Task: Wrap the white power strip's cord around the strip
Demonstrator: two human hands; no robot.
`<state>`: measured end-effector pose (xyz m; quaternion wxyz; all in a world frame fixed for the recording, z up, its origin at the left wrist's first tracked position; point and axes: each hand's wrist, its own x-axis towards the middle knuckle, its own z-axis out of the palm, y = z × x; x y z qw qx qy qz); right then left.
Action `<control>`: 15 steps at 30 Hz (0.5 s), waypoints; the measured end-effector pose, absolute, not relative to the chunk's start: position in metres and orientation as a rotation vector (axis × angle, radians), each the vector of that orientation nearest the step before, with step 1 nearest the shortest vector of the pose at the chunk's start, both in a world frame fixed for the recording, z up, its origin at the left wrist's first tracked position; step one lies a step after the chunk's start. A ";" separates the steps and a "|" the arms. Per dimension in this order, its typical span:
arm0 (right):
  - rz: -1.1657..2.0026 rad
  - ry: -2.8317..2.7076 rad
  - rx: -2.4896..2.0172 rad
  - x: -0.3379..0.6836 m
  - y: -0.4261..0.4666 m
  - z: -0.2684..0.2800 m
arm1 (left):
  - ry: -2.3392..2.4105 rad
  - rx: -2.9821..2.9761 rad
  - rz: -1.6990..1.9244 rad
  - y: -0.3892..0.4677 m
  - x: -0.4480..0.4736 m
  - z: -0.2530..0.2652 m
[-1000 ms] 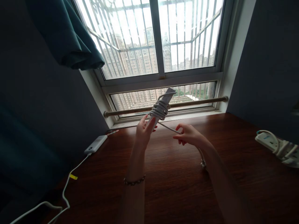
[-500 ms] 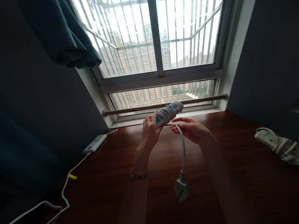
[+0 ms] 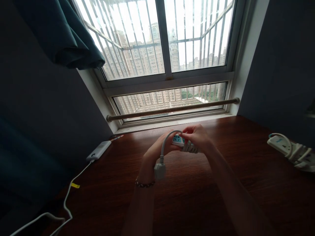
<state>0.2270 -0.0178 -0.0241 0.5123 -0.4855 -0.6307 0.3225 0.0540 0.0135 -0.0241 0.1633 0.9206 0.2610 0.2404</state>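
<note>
My left hand (image 3: 153, 153) grips one end of a white power strip (image 3: 180, 141) with its cord coiled around the body, held level just above a dark wooden table (image 3: 197, 196). My right hand (image 3: 197, 136) pinches the cord on top of the strip at its other end. The last stretch of cord arches over my left hand, and its white plug (image 3: 159, 171) hangs in front of my left wrist. A beaded bracelet (image 3: 144, 184) circles that wrist.
A white power bank (image 3: 97, 151) lies at the table's left, with a white cable (image 3: 66, 203) trailing toward the near left corner. A second wrapped power strip (image 3: 290, 151) lies at the right edge. A window (image 3: 167, 65) with a wooden rod (image 3: 172, 109) is ahead; a teal curtain (image 3: 61, 36) hangs upper left.
The strip came down from tilted upward at window height to level near the table. The dangling cord end swung from the right over to the left, and my right hand closed onto the strip.
</note>
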 end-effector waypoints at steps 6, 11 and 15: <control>0.903 -1.387 -1.163 0.222 -0.017 -0.027 | 0.593 2.284 0.609 0.020 0.039 -0.028; 1.053 -1.158 -1.069 0.210 -0.014 -0.035 | 0.629 1.970 0.466 0.027 0.032 -0.034; 0.971 -1.223 -0.898 0.203 -0.016 -0.032 | 0.629 1.955 0.489 0.034 0.035 -0.038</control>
